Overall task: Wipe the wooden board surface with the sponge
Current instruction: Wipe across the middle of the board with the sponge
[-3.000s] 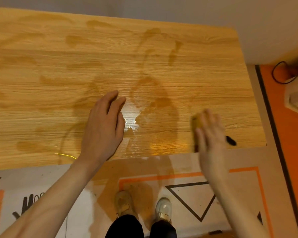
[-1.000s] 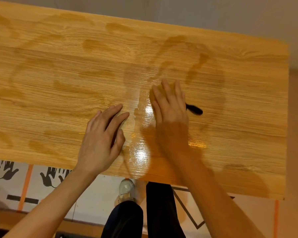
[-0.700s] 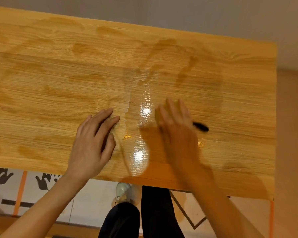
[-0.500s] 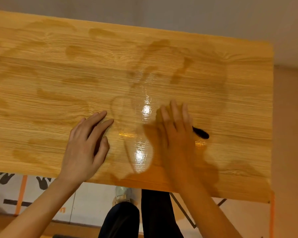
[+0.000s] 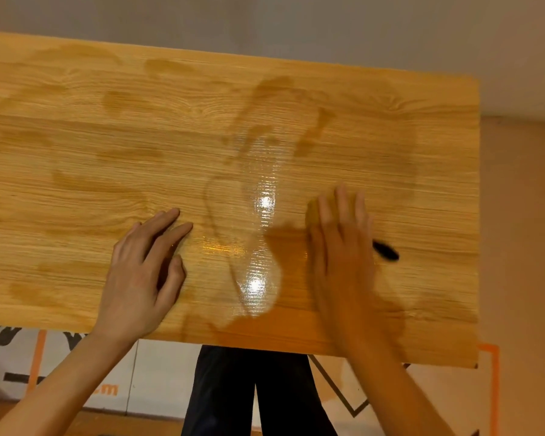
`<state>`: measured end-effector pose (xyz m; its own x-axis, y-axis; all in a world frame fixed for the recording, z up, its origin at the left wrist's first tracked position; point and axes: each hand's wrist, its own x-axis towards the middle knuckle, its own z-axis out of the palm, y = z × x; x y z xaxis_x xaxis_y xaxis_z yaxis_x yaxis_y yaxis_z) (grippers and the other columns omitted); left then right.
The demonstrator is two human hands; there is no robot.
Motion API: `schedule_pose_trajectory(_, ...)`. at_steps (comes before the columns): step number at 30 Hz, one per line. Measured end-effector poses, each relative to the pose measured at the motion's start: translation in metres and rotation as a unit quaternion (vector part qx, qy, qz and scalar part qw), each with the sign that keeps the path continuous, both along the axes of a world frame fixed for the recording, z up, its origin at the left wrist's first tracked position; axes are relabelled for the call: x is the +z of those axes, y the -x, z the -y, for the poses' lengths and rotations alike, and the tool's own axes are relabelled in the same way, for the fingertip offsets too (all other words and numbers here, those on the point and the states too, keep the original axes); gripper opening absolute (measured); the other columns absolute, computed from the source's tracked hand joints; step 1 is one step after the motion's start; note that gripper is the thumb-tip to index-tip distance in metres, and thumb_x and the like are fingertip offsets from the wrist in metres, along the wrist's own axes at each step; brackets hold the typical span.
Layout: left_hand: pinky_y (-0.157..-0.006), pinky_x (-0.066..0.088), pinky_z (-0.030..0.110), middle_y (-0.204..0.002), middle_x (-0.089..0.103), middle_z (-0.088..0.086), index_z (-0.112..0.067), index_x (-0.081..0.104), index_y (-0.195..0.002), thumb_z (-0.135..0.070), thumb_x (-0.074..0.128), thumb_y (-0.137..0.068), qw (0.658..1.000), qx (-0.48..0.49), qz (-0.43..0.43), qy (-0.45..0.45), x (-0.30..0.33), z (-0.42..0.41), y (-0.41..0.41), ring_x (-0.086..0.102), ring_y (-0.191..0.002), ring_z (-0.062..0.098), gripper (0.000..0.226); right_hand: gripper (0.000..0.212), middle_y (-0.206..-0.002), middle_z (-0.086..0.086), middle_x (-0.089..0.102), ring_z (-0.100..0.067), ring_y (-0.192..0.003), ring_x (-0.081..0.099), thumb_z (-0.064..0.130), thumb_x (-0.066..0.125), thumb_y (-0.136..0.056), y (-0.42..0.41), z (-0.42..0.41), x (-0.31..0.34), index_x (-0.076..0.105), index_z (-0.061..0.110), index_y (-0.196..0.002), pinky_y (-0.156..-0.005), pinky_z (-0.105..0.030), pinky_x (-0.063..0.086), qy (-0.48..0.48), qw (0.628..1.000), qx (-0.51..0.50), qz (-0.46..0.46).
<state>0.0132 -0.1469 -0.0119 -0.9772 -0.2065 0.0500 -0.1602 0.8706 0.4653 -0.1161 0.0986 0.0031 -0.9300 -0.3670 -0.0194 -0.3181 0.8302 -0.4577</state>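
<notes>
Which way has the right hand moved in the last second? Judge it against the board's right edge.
Yes. The right hand has slid right, toward the right edge of the board, and slightly nearer its front edge.

Both hands lie flat on the light wooden board (image 5: 296, 121), the left hand (image 5: 139, 275) left of a wet patch (image 5: 255, 247). The right hand (image 5: 343, 256) lies right of it, over a yellow sponge (image 5: 311, 212); a black marker pen (image 5: 386, 251) lies just right.

Staged test space: printed floor mat (image 5: 114, 369) with markings.
</notes>
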Motion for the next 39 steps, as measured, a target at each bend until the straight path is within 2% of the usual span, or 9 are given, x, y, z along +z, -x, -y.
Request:
schedule_pose_trajectory(3, -0.112, 0.035, 0.055, -0.151, 0.047, 0.008, -0.011, 0.055, -0.139, -0.023, 0.043, -0.099, 1.0, -0.003, 0.007, 0.004, -0.002, 0.0, 0.001, 0.043, -0.143, 0.027, 0.044, 0.047, -0.155, -0.016, 0.03, -0.036, -0.147, 0.016, 0.014, 0.045, -0.099, -0.056, -0.024, 0.004, 0.039, 0.006, -0.145, -0.117, -0.053, 0.02, -0.018, 0.999, 0.041, 0.007)
schedule_pose_trajectory(6, -0.11, 0.036, 0.059, -0.151, 0.047, 0.009, -0.01, 0.055, -0.139, -0.022, 0.043, -0.099, 1.0, 0.001, 0.015, 0.004, -0.001, 0.0, 0.002, 0.043, -0.143, 0.029, 0.044, 0.046, -0.153, -0.02, 0.033, -0.04, -0.145, 0.019, 0.013, 0.044, -0.098, -0.012, -0.009, 0.003, 0.042, 0.005, -0.143, -0.116, -0.058, 0.025, -0.021, 0.998, 0.066, -0.004)
schedule_pose_trajectory(9, -0.111, 0.036, 0.057, -0.15, 0.048, 0.009, -0.01, 0.056, -0.139, -0.021, 0.044, -0.098, 1.0, 0.005, 0.024, -0.001, 0.005, -0.002, 0.004, 0.044, -0.141, 0.029, 0.045, 0.046, -0.159, -0.015, 0.022, -0.035, -0.149, 0.013, 0.018, 0.034, -0.104, 0.061, 0.035, 0.002, 0.031, 0.011, -0.149, -0.121, -0.052, 0.014, 0.011, 0.999, -0.031, 0.006)
schedule_pose_trajectory(14, -0.116, 0.025, 0.028, -0.153, 0.044, 0.003, -0.015, 0.053, -0.144, -0.024, 0.048, -0.099, 0.999, -0.001, 0.03, -0.036, 0.018, 0.015, 0.02, 0.041, -0.14, 0.021, 0.046, 0.041, -0.16, -0.009, 0.023, -0.031, -0.15, 0.008, 0.019, 0.039, -0.104, 0.09, 0.054, -0.002, 0.042, 0.016, -0.145, -0.123, -0.047, 0.004, 0.052, 0.994, -0.094, 0.007)
schedule_pose_trajectory(22, -0.115, 0.028, 0.045, -0.152, 0.041, 0.017, -0.009, 0.05, -0.144, -0.015, 0.049, -0.102, 0.998, 0.061, -0.005, 0.011, 0.003, 0.082, 0.109, 0.038, -0.141, 0.033, 0.042, 0.04, -0.159, -0.009, 0.025, -0.028, -0.15, 0.011, 0.021, 0.036, -0.105, 0.074, 0.068, 0.003, 0.041, 0.013, -0.145, -0.122, -0.049, 0.011, 0.042, 0.98, -0.192, -0.014)
schedule_pose_trajectory(27, -0.112, 0.031, 0.047, -0.153, 0.041, 0.016, -0.01, 0.049, -0.144, -0.013, 0.049, -0.101, 0.998, 0.057, -0.024, 0.026, -0.006, 0.083, 0.108, 0.039, -0.141, 0.032, 0.043, 0.049, -0.158, -0.007, 0.026, -0.033, -0.149, 0.014, 0.012, 0.049, -0.099, 0.026, 0.17, -0.011, 0.039, 0.022, -0.146, -0.122, -0.049, 0.017, -0.021, 0.998, -0.033, -0.053)
schedule_pose_trajectory(31, -0.111, 0.033, 0.047, -0.153, 0.041, 0.014, -0.011, 0.049, -0.145, -0.015, 0.05, -0.101, 0.998, 0.054, -0.022, 0.025, -0.005, 0.081, 0.106, 0.04, -0.141, 0.032, 0.044, 0.046, -0.15, -0.011, 0.042, -0.036, -0.143, 0.031, 0.003, 0.055, -0.092, 0.042, 0.143, -0.009, 0.052, 0.016, -0.137, -0.114, -0.052, 0.034, -0.034, 0.994, 0.081, -0.068)
schedule_pose_trajectory(36, -0.108, 0.035, 0.052, -0.153, 0.039, 0.019, -0.006, 0.046, -0.145, -0.019, 0.041, -0.104, 0.999, 0.044, -0.013, 0.027, -0.003, 0.082, 0.108, 0.04, -0.14, 0.038, 0.044, 0.038, -0.156, -0.004, 0.032, -0.022, -0.149, 0.017, 0.021, 0.041, -0.104, 0.079, 0.067, 0.004, 0.047, 0.014, -0.141, -0.122, -0.046, 0.018, 0.055, 0.973, -0.224, -0.011)
schedule_pose_trajectory(39, -0.109, 0.035, 0.054, -0.153, 0.038, 0.021, -0.005, 0.046, -0.145, -0.019, 0.042, -0.103, 0.999, 0.038, -0.011, 0.024, -0.003, 0.082, 0.106, 0.038, -0.142, 0.04, 0.044, 0.039, -0.157, -0.004, 0.031, -0.025, -0.15, 0.014, 0.022, 0.04, -0.104, 0.075, 0.123, -0.001, 0.046, 0.015, -0.142, -0.122, -0.047, 0.016, 0.054, 0.971, -0.232, -0.028)
